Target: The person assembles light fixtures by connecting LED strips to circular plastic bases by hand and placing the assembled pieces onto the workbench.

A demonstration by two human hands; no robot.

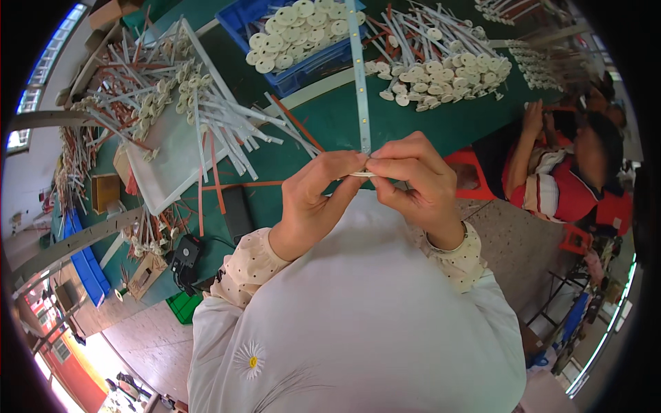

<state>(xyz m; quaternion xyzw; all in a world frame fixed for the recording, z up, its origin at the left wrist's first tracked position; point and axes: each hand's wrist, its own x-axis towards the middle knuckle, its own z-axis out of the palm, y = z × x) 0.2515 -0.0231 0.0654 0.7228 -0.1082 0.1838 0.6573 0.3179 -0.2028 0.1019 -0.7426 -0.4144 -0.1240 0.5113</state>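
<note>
In front of my chest, my left hand (318,199) and my right hand (416,180) meet, thumbs and fingers closed in a pinch. Between the fingertips is a small white disc (364,174), seen nearly edge-on and partly covered. A long, pale flat strip with yellow dots (360,76) runs from the top of the view down to the fingertips. Whether the fingers grip its end I cannot tell. Beyond my left hand, a white tray (155,180) carries a heap of grey and reddish strips (220,131) with discs.
A blue crate (289,81) holds white discs; a pile of disc-ended strips (444,72) lies right of it on the green table (310,113). A black box (237,212) lies left of my hands. Another person (558,165) sits at the right.
</note>
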